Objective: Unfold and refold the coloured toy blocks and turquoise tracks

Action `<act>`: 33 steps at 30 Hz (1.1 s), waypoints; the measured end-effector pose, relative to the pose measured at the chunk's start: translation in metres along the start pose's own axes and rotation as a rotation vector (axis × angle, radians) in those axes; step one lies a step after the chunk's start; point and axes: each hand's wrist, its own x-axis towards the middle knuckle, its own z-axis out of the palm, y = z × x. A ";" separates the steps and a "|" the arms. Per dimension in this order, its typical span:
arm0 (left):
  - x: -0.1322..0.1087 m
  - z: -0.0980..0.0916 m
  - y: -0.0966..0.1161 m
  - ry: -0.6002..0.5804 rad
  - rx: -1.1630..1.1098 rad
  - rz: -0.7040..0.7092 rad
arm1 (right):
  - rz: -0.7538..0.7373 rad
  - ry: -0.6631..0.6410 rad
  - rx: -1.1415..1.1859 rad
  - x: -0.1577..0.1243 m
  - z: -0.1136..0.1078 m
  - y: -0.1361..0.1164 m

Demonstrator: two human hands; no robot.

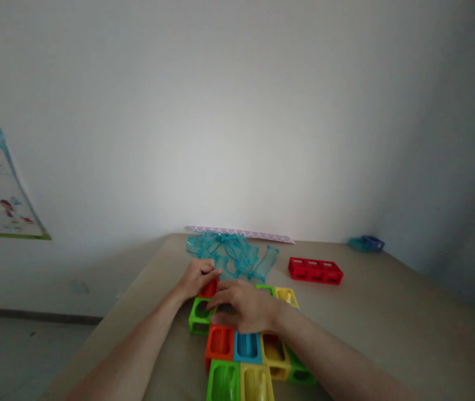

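My left hand point(199, 277) is closed around a red plastic block point(209, 288) at the far left of a group of joined hollow blocks. My right hand point(245, 305) reaches across the group from the right. Its fingertips curl onto the green block point(201, 316) just in front of the red one, the thumb near that block's right side. Under and around this hand are an orange block point(221, 342), a blue block point(247, 346) and yellow blocks point(256, 383), with a bright green block point(223, 381) nearest me. The right hand hides the middle of the group.
Clear blue plastic track pieces point(231, 250) lie piled behind the blocks. A red three-part block point(316, 270) sits to the right on the table point(371, 312). Blue pieces point(366, 243) rest in the far right corner. A patterned purple strip point(241, 233) runs along the wall.
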 end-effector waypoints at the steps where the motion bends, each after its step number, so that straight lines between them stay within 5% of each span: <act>1: 0.000 0.000 -0.002 -0.003 0.011 0.000 | -0.003 0.002 0.013 0.000 0.000 0.001; 6: 0.000 0.002 -0.005 0.012 0.032 -0.016 | 0.014 0.055 0.038 0.000 -0.001 0.002; 12: 0.003 0.004 -0.006 -0.068 -0.050 -0.112 | 0.160 0.347 -0.124 -0.004 -0.002 0.012; 21: 0.003 0.004 -0.005 0.030 -0.174 -0.179 | 0.196 0.131 -0.139 -0.005 0.000 0.013; 30: 0.006 -0.001 0.001 0.359 -0.527 -0.243 | 0.234 0.093 -0.158 -0.007 0.003 0.014; 33: 0.007 -0.004 0.008 0.333 -0.704 -0.270 | 0.204 0.129 -0.202 -0.008 0.003 0.015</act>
